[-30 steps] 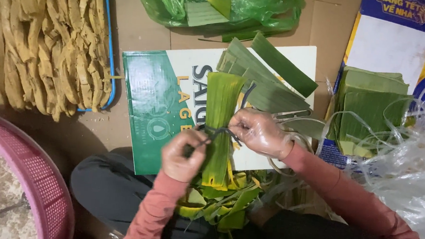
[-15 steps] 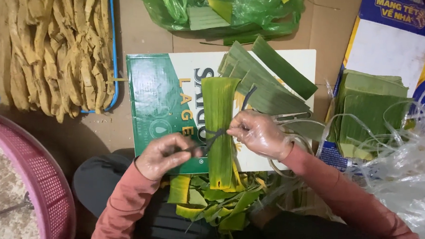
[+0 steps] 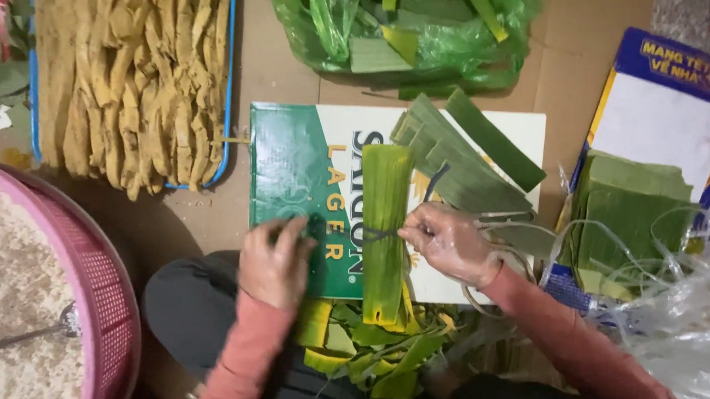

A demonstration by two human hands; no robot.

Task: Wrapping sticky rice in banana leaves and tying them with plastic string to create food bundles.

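The person's two hands work on one long leaf-wrapped roll (image 3: 384, 225) lying upright across the middle of a flattened green-and-white carton (image 3: 291, 180). The right hand (image 3: 450, 243) pinches a thin tie string (image 3: 381, 234) at the roll's right side; the left hand (image 3: 275, 260) lies loosely curled on the carton's lower green part, and whether it holds the string cannot be told. One fan of cut leaf strips (image 3: 470, 161) lies at the carton's upper right corner. Leaf scraps (image 3: 371, 346) pile below its lower edge. The floor (image 3: 280, 82) is brown cardboard. Around it sit one blue-rimmed tray of tan strips (image 3: 135, 75), one pink rice basket (image 3: 84, 274), one green plastic bag (image 3: 396, 32), one stack of folded leaves (image 3: 629, 214), and one blue-and-white box (image 3: 668, 102).
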